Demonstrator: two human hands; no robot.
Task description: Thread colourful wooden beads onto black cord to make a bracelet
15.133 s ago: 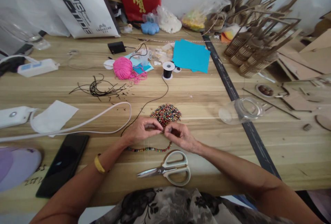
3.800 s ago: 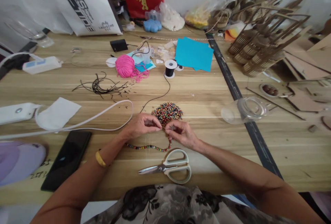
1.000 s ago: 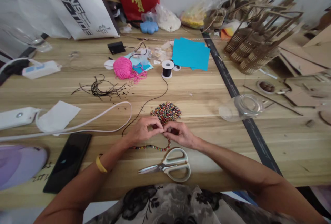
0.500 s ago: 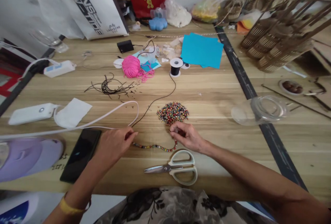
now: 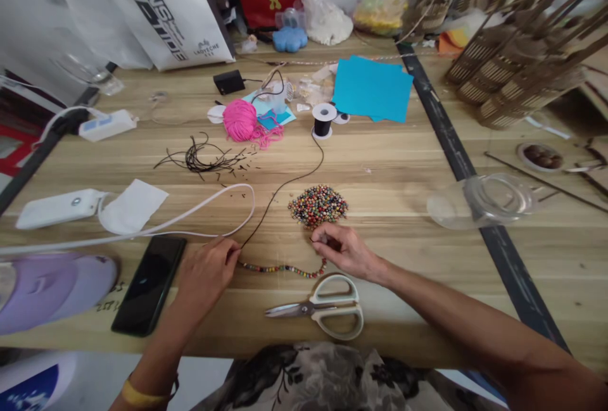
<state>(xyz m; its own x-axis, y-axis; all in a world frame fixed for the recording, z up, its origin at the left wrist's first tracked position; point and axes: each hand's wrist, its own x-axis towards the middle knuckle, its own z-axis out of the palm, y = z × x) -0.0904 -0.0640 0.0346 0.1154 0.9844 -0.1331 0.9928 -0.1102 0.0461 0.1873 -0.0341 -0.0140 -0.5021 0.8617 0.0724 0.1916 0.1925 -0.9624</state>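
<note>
A curved string of colourful beads (image 5: 280,268) lies on the table between my hands. My right hand (image 5: 346,251) is closed in a pinch on the dark tip of the cord at the string's right end, just below a pile of loose beads (image 5: 318,206). At the left end, my left hand (image 5: 209,270) has its fingertips pressed together on the black cord (image 5: 266,207). That cord runs back to a white spool of black cord (image 5: 322,125). Scissors with cream handles (image 5: 332,307) lie in front of my right hand, blades pointing left.
A black phone (image 5: 149,284) lies beside my left wrist, with a white cable (image 5: 199,208) looping behind it. Farther back are cut black cords (image 5: 199,158), pink yarn (image 5: 240,121) and blue sheets (image 5: 373,89). A clear plastic container (image 5: 494,201) stands at right.
My left hand has shifted left and slightly toward me, its fingers drawing closer together. My right hand and the beads have hardly moved.
</note>
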